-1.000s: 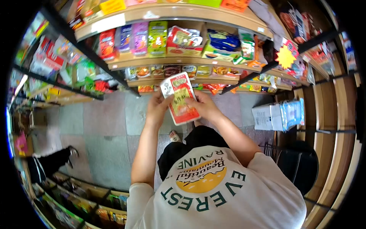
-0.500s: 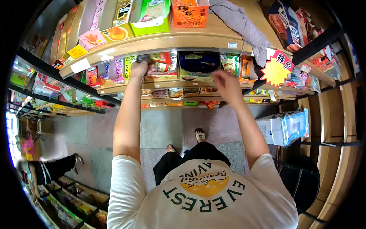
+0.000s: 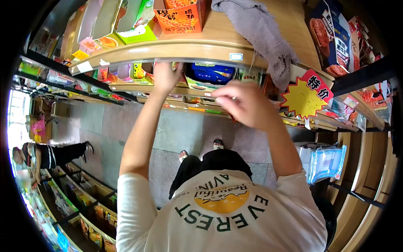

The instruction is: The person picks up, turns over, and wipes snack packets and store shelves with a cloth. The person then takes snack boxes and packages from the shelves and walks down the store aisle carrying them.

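Observation:
My left hand (image 3: pixel 166 77) reaches in beneath the upper shelf edge, just left of a display box (image 3: pixel 200 85) filled with blue packets (image 3: pixel 213 72). Its fingertips are partly hidden, so I cannot tell if they hold anything. My right hand (image 3: pixel 241 103) hovers in front of the same lower shelf, at the right corner of that box. Its fingers are loosely bent with the thumb apart, and nothing shows in them. A grey cloth (image 3: pixel 260 35) hangs over the upper shelf edge above my right hand.
Open snack boxes, including an orange one (image 3: pixel 180 19), line the upper shelf (image 3: pixel 168 47). A yellow starburst price sign (image 3: pixel 307 95) sticks out at the right. Plastic-wrapped goods (image 3: pixel 325 163) stand low at the right. Another person (image 3: pixel 52 154) is at the far left.
My left hand has shifted right along the lower shelf, closer to the blue packets. My right hand looks lower and larger in view. The view has turned and shifted slightly.

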Demonstrator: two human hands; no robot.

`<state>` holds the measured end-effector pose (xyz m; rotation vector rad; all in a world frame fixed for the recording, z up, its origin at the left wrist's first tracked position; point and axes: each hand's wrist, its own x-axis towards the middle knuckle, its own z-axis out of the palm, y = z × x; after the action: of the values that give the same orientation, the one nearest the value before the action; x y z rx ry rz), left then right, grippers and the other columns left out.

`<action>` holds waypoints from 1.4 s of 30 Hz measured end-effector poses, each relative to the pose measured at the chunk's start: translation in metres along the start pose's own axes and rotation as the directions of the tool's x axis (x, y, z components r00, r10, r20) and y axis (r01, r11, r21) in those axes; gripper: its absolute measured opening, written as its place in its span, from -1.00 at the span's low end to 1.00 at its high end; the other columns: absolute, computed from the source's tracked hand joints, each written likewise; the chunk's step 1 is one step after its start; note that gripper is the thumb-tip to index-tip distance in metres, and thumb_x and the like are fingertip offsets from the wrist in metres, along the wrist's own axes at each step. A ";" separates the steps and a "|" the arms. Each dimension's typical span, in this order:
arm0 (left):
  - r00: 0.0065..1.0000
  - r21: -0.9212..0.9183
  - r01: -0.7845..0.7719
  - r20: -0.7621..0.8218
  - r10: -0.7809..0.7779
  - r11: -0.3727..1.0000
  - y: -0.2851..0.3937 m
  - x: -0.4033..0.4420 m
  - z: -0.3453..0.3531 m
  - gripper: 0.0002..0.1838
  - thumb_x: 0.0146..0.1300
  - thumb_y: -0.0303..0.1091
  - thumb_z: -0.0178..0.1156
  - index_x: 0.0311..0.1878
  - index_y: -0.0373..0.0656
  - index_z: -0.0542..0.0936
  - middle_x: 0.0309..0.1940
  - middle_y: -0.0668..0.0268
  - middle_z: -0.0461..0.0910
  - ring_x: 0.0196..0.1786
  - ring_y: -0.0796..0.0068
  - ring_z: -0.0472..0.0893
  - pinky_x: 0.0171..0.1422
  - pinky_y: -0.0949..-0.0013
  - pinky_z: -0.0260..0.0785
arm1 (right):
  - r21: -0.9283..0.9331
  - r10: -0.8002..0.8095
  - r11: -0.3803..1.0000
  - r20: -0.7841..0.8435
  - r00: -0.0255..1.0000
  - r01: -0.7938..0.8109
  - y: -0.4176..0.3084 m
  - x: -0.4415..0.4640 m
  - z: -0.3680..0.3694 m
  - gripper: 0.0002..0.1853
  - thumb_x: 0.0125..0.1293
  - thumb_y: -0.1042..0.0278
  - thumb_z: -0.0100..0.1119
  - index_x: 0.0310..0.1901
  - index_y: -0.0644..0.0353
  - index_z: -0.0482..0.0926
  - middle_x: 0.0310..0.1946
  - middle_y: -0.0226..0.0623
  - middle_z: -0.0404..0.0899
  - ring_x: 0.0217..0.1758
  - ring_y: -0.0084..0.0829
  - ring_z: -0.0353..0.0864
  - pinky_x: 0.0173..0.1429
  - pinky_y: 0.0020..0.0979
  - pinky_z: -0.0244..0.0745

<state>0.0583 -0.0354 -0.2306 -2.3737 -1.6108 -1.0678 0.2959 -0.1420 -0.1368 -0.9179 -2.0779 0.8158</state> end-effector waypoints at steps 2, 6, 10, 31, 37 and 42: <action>0.949 0.239 -0.064 0.315 -0.015 0.969 0.015 0.022 0.011 -0.69 0.02 -0.32 0.10 -0.12 -0.13 0.49 -0.09 0.07 0.45 0.01 0.10 0.40 0.08 0.16 0.22 | -0.072 -0.060 0.996 -0.249 0.967 0.043 -0.026 0.001 -0.036 -0.85 0.12 0.44 0.09 -0.26 0.22 0.54 -0.47 -0.31 0.52 -0.44 -0.61 0.48 -0.41 -0.63 0.33; 0.973 0.265 -0.089 0.228 0.028 0.960 0.003 0.032 0.056 -0.62 0.07 -0.24 0.05 -0.02 -0.16 0.41 0.01 0.05 0.38 0.08 0.10 0.33 0.16 0.15 0.15 | -0.652 -0.235 0.757 -0.333 0.913 -0.043 -0.021 0.053 -0.088 -0.72 0.11 0.35 0.13 -0.12 0.20 0.49 -0.28 -0.34 0.52 -0.28 -0.60 0.48 -0.26 -0.60 0.35; 0.994 0.212 -0.104 0.060 0.094 0.972 -0.011 0.034 0.062 -0.67 0.07 -0.28 0.03 -0.08 -0.16 0.44 -0.08 0.04 0.42 0.03 0.08 0.37 0.11 0.14 0.19 | -0.734 -0.049 0.668 -0.205 0.977 -0.121 -0.002 0.100 -0.088 -0.37 0.03 0.10 0.11 0.05 0.42 0.28 -0.15 0.18 0.43 -0.09 -0.06 0.47 -0.08 -0.30 0.44; 0.932 -0.741 0.257 0.361 -0.044 -0.620 0.037 -0.103 -0.059 -0.85 0.13 -0.64 -0.14 -0.34 -0.13 0.34 -0.39 0.33 0.43 -0.34 0.54 0.46 -0.18 0.49 0.38 | 0.022 -0.006 1.000 -0.473 0.881 0.019 -0.022 0.001 0.118 -0.38 -0.06 0.42 0.17 0.12 0.08 0.24 -0.10 -0.10 0.27 -0.06 -0.17 0.35 -0.01 -0.26 0.33; 0.794 -0.796 0.157 0.454 -0.405 -0.585 0.047 -0.109 -0.084 -0.85 0.15 -0.62 -0.20 -0.34 -0.14 0.33 -0.31 0.21 0.48 -0.24 0.39 0.52 -0.11 0.32 0.44 | -0.347 -0.123 0.938 -0.367 0.922 -0.013 -0.020 -0.017 0.162 -0.41 -0.17 0.46 0.12 0.04 -0.11 0.38 -0.34 -0.14 0.26 -0.24 -0.10 0.36 -0.20 -0.21 0.36; 0.858 -0.766 0.075 0.376 -0.350 -0.639 0.040 -0.091 -0.117 -0.93 0.17 -0.53 -0.10 -0.33 -0.12 0.34 -0.19 0.13 0.48 -0.03 0.21 0.48 0.04 0.13 0.38 | -0.006 0.197 0.975 -0.436 0.878 -0.222 0.057 -0.066 0.170 -0.46 -0.04 0.44 0.02 0.09 0.08 0.29 -0.05 -0.18 0.35 0.02 -0.23 0.37 0.06 -0.32 0.31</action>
<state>0.0153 -0.1753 -0.1828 -1.3040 -0.7330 -4.4572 0.2122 -0.2067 -0.2962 -1.2483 -1.6369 0.5931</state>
